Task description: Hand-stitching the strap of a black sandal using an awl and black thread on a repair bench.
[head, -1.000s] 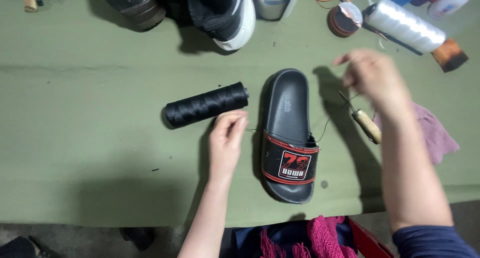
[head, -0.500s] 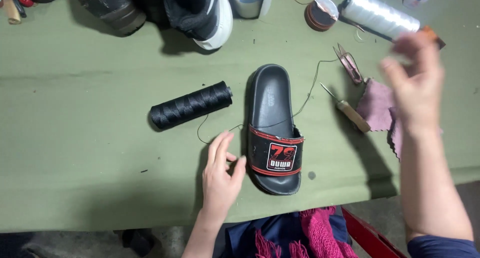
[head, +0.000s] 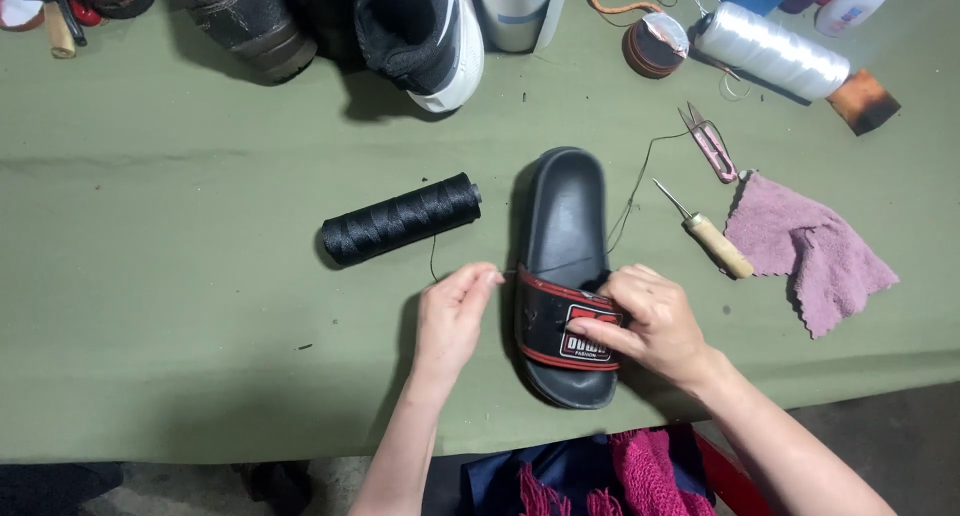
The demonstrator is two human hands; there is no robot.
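Note:
A black slide sandal with a red-trimmed strap lies on the green table, toe pointing away from me. My right hand rests on the strap and grips its right side. My left hand sits at the strap's left edge, fingertips pinched on a thin black thread. That thread runs up to a black thread spool lying left of the sandal. Another strand curves off the sandal's right side toward the scissors.
An awl with a wooden handle, small thread snips and a pink cloth lie to the right. A white thread spool, a tape roll and several shoes line the far edge.
My right hand came down from the air at the right onto the sandal strap. My left hand shifted from flat on the table to pinching the thread at the strap's edge.

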